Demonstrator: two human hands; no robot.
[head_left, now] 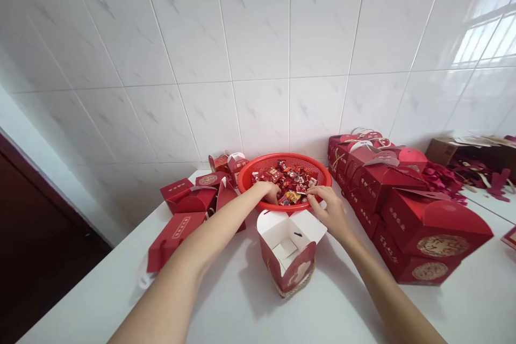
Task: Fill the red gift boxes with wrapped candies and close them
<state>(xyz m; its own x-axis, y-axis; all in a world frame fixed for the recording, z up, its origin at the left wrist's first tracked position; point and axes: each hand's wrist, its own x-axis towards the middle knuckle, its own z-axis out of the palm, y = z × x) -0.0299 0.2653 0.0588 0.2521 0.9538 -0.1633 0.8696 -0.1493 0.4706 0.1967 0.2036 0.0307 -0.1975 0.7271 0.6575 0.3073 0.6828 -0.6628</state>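
Note:
A red plastic basket (pixel 244 177) stands against the tiled wall, holding many small wrapped candies (pixel 291 178). My left hand (pixel 271 192) reaches over its front left rim, its fingertips down among the candies and mostly hidden. At the front right rim is my right hand (pixel 327 208), thumb and fingers apart, fingertips close to the candies, nothing seen in it. Between my forearms an open red box (pixel 288 260) with white inside stands on the table; its flaps are up, a rope hangs at its front, and a small dark mark shows inside.
Red boxes (pixel 177 231) lie at the left. Stacked red gift boxes (pixel 435 234) line the right side, with dark red ribbons (pixel 443 180) behind them. A cardboard box (pixel 443 153) sits at the far right on the white table (pixel 242 312).

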